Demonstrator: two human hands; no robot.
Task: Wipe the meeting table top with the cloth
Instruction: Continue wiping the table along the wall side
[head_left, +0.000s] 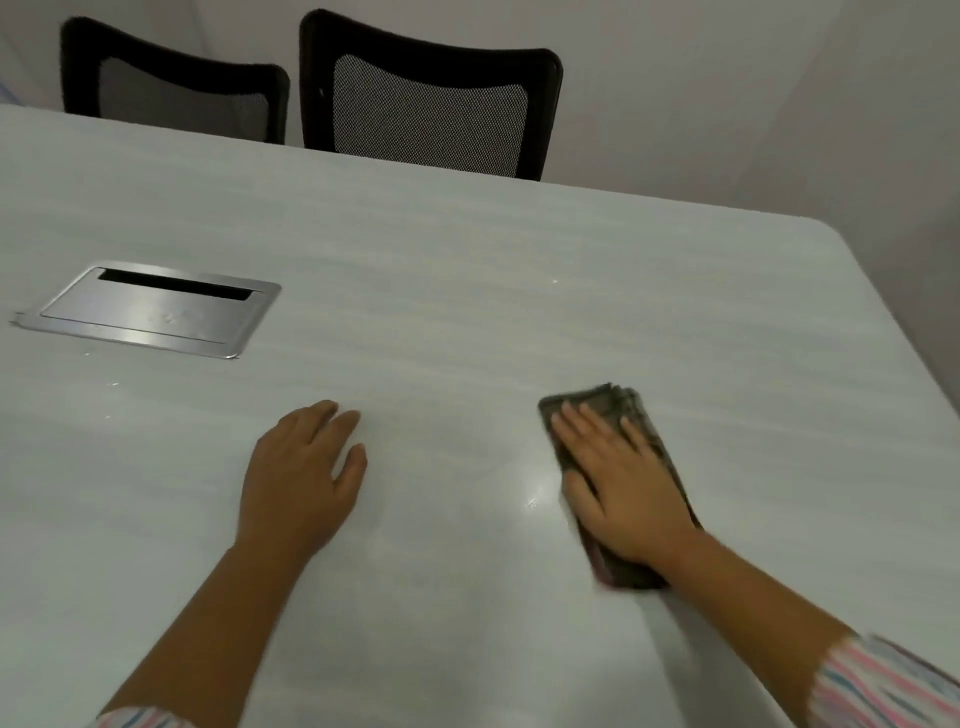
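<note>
Right hand (618, 483), fingers (574, 423) flat, presses folded dark grey cloth (631, 410) onto pale grey laminate tabletop (467, 291) for wiping; left hand (301, 478), fingers released, braces alongside.

Table top (467, 312) was pale grey-white with faint lengthwise streaks and a rounded far-right corner. A brushed-metal cable hatch (150, 312) sat flush in it at the left, slot dark. A dark folded cloth (610, 402) lay flat on it under my right hand (618, 483), fingers straight; my left hand (301, 473) rested palm-down on bare surface, well apart from the cloth.
</note>
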